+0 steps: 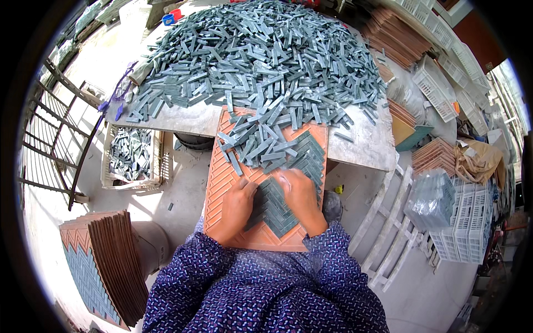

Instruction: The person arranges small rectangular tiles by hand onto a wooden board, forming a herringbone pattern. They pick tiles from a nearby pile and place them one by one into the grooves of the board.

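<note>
An orange mould tray [219, 191] with herringbone grooves tilts from the table's edge toward my body. Grey-green stone strips [277, 219] fill a zigzag band of its grooves, and a loose heap of strips [258, 144] covers its upper part. My left hand [236, 205] is over the tray's left half, its fingers curled closed just below the loose strips; what they hold, if anything, is hidden. Over the filled band on the right is my right hand [302, 200], its fingers bent and smeared by motion, so their grip does not show.
A large pile of strips [266, 55] covers the table [366, 144]. At left are a crate of strips [105, 166] and a stack of mould trays [114, 266]. A wooden pallet [383, 222], white crates [463, 233] and a plastic-wrapped bundle [430, 200] stand at right.
</note>
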